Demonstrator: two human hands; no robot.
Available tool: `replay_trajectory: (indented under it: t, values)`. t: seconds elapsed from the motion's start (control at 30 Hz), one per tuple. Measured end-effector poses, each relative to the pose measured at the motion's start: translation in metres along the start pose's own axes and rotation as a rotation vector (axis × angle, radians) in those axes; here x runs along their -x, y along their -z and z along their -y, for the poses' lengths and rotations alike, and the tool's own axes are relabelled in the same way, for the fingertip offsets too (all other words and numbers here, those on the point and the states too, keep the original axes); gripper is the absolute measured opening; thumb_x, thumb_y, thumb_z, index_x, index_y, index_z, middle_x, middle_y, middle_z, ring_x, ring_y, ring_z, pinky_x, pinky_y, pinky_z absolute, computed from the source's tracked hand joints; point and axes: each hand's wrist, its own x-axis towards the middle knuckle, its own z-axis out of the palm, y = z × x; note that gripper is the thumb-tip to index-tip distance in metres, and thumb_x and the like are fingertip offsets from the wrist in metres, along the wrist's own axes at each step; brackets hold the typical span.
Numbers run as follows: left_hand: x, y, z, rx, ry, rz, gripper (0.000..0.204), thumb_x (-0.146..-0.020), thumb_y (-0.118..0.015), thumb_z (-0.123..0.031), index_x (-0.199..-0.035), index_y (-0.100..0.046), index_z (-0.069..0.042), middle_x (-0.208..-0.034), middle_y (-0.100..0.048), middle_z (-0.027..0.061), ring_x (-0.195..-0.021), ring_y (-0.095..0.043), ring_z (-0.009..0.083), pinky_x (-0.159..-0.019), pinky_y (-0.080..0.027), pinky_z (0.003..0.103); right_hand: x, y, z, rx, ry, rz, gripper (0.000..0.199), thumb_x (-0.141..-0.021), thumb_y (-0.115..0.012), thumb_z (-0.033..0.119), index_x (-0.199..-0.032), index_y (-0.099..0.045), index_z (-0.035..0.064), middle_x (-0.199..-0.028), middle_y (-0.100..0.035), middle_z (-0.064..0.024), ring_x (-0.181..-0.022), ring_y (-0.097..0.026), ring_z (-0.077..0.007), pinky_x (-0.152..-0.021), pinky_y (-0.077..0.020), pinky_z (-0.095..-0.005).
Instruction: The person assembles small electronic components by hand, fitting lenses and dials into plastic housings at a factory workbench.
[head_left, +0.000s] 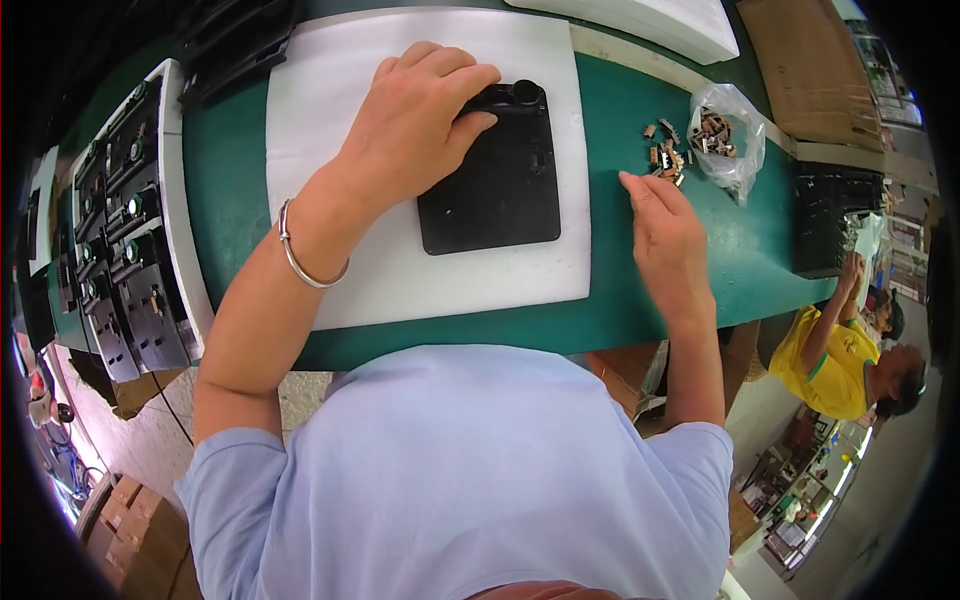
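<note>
From my remote seat I see the black panel (487, 205) lying on a white foam sheet (400, 295) on the green desk (622, 272), with my left hand (420, 110) over the panel's upper left corner, thumb and forefinger parted at its top edge, though I cannot tell whether that grip is tight. My right hand (672, 240) is to the right of the panel, its grip narrow with fingertips drawn together, just beside loose small parts (664, 160); whether it pinches one, I cannot tell. Farther right of the panel sits a clear plastic bag (745, 170) of similar parts.
</note>
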Motion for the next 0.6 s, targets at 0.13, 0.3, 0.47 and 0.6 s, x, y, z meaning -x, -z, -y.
replay_trajectory:
  t: [0.13,0.3,0.47,0.6]
  values:
    - [0.001,0.002,0.0,-0.003,-0.012,-0.001,0.03,-0.081,-0.074,-0.009,-0.11,-0.066,-0.006,-0.106,-0.066,0.0077,-0.105,-0.058,0.0289,-0.091,-0.044,0.04,-0.008,0.014,-0.001,-0.131,-0.105,0.116,0.025,-0.087,-0.067,0.0,-0.111,-0.068,0.0003,-0.096,-0.067,-0.015,-0.083,-0.065,-0.0336,-0.073,-0.054,-0.0355]
    - [-0.001,0.003,0.0,0.003,-0.021,0.011,0.032,-0.08,-0.074,-0.008,-0.111,-0.065,-0.004,-0.107,-0.067,0.0106,-0.104,-0.058,0.0303,-0.091,-0.048,0.039,-0.014,0.011,-0.006,-0.617,-0.354,0.132,0.022,-0.085,-0.072,0.002,-0.107,-0.068,0.0001,-0.088,-0.07,-0.0059,-0.076,-0.065,-0.0131,-0.068,-0.052,-0.0251]
    - [-0.003,0.006,0.005,0.083,-0.006,0.028,0.032,-0.079,-0.075,-0.008,-0.109,-0.065,-0.003,-0.106,-0.068,0.0101,-0.103,-0.059,0.0294,-0.089,-0.05,0.038,-0.039,0.001,0.022,-0.946,-0.461,0.169,0.021,-0.086,-0.073,0.002,-0.107,-0.068,0.001,-0.087,-0.069,-0.0021,-0.076,-0.063,-0.0068,-0.065,-0.0505,-0.0212]
    - [-0.002,0.006,0.006,0.085,0.006,0.029,0.031,-0.078,-0.075,-0.008,-0.107,-0.066,-0.003,-0.106,-0.068,0.0098,-0.103,-0.059,0.0288,-0.089,-0.05,0.038,-0.054,-0.008,0.035,-0.915,-0.482,0.232,0.024,-0.085,-0.076,0.005,-0.107,-0.068,0.0007,-0.087,-0.069,-0.0024,-0.076,-0.064,-0.0069,-0.063,-0.0498,-0.0202]
